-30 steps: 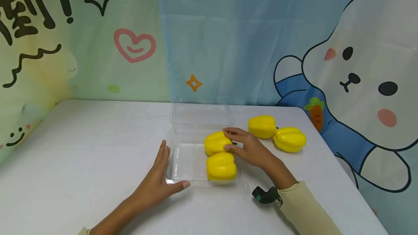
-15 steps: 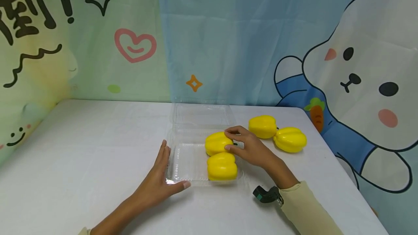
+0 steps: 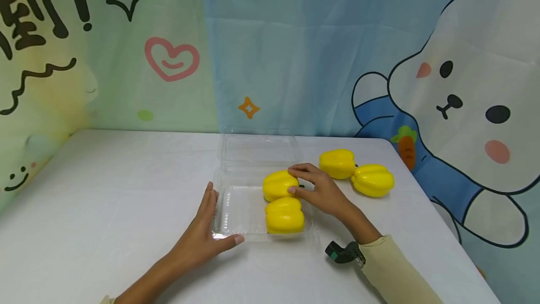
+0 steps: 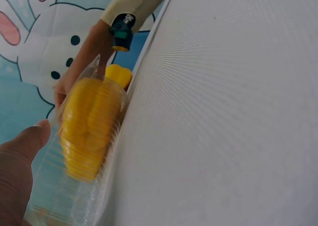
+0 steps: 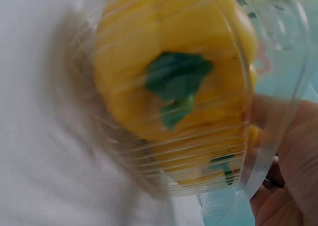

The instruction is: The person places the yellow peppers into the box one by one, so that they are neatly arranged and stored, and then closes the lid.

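Observation:
A clear plastic clamshell container (image 3: pixel 242 210) lies open on the white table, its lid (image 3: pixel 259 150) tipped back. Two yellow bell peppers are in its right half, a front pepper (image 3: pixel 284 216) and a rear pepper (image 3: pixel 276 186) lying close together. My right hand (image 3: pixel 321 192) grips the right end of the rear pepper with thumb and fingers. Along the container's left side rests my left hand (image 3: pixel 206 233), fingers straight and thumb spread at the front corner. Through the ribbed wall, the right wrist view shows the nearer pepper (image 5: pixel 174 32) with its green stem.
Two more yellow bell peppers, one behind (image 3: pixel 337 163) and one to its right (image 3: pixel 373 180), lie on the table beyond my right hand. A dark wrist camera (image 3: pixel 343 252) hangs below the right sleeve. A printed cloth (image 3: pixel 278 60) hangs behind the table.

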### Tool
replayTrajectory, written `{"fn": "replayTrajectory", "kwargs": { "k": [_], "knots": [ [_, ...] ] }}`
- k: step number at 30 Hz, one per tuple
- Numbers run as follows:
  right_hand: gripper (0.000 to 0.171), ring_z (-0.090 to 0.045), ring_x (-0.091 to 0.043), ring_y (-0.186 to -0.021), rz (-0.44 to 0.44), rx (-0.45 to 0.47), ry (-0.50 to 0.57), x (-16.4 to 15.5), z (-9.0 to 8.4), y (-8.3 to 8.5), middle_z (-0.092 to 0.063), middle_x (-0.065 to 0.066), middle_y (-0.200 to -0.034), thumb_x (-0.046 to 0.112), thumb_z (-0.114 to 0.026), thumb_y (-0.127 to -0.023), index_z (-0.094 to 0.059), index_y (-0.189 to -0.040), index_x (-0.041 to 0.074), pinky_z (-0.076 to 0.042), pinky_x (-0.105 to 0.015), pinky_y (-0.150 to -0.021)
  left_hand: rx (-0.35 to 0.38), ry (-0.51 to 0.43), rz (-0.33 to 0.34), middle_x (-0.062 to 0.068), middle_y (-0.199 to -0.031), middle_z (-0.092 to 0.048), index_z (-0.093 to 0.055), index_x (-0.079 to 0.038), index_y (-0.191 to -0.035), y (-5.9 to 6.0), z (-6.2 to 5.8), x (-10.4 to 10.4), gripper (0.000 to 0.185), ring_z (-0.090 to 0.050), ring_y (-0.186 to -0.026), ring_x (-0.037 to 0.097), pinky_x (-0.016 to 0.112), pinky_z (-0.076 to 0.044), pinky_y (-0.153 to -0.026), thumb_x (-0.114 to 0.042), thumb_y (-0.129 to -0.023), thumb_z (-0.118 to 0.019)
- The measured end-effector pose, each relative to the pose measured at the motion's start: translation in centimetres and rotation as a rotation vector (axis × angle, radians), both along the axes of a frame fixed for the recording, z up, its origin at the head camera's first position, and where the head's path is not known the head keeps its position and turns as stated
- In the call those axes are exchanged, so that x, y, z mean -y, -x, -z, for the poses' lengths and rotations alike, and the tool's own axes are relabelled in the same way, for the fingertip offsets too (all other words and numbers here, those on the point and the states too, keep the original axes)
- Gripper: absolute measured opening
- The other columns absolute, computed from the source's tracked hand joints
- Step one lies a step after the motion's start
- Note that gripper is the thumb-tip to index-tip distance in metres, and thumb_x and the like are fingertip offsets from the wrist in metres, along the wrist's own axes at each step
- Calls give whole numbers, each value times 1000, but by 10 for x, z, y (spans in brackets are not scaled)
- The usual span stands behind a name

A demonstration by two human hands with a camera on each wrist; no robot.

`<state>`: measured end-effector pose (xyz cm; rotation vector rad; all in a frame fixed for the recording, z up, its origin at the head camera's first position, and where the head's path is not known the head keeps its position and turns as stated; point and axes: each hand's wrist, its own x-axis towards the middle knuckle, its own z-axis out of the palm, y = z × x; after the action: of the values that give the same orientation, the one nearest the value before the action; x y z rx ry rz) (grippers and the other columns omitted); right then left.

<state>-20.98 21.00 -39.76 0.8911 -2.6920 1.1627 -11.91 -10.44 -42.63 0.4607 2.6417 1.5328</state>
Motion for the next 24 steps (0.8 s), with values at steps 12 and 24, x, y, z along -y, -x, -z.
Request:
{"fn": "replayTrajectory", "kwargs": {
  "k": [12, 24],
  "knots": [
    [36, -45, -26, -130, 19, 173, 183, 1, 1, -1, -53, -11, -134, 16, -54, -102, -56, -135, 3, -33, -48, -108, 1, -18, 5, 0, -162, 10, 3, -10, -156, 0, -1, 0, 123, -7, -146, 22, 52, -17, -113, -50, -75, -81],
    [37, -50, -27, -126, 12, 80, 130, 0, 1, 0, -55, -10, -133, 15, -53, -102, -55, -136, 1, -41, -47, -102, -6, 9, 8, 2, -162, 12, -1, -2, -155, -1, -2, 0, 123, -2, -147, 27, 54, -14, -113, -55, -76, -78]
  ]
}}
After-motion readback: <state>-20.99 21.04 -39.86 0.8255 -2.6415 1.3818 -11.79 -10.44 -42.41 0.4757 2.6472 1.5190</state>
